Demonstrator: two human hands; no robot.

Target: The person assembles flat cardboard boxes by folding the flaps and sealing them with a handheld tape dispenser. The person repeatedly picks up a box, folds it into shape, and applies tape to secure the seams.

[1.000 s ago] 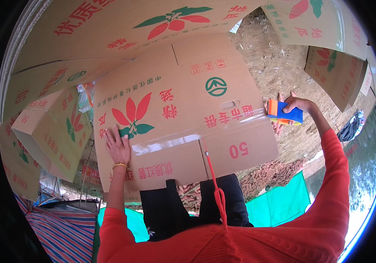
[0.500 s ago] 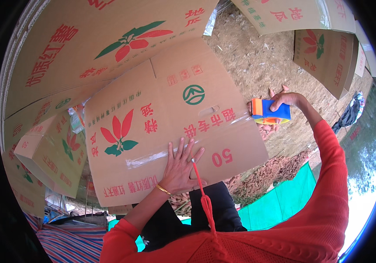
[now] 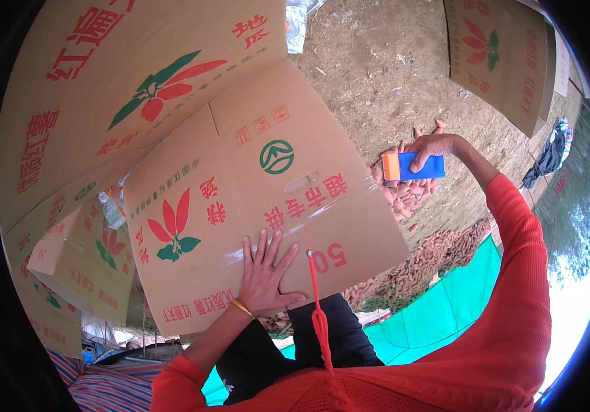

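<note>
A large brown cardboard carton (image 3: 240, 165) with red and green print lies tilted in front of me, its closed flaps facing up. My left hand (image 3: 262, 278) rests flat on its lower part, fingers spread. Shiny clear tape (image 3: 339, 204) shows near the carton's right side. Beside the right edge, my right hand (image 3: 430, 149) grips a blue and orange tape dispenser (image 3: 431, 167), thumb on its blue side. The orange end points toward the carton; whether it touches the edge I cannot tell. The tape roll is hidden.
Another large carton panel (image 3: 171, 48) rises at the far left, with a smaller carton (image 3: 85, 254) below it. More cartons (image 3: 497, 62) stand at the far right. Sweet potatoes (image 3: 412, 199) lie on the dirt beyond the dispenser. A green sheet (image 3: 439, 309) spreads nearby.
The view has shifted, so the carton appears slightly further left. My right hand has turned the dispenser, hiding its yellow underside, and moved it slightly away. My left hand stays pressed on the carton.
</note>
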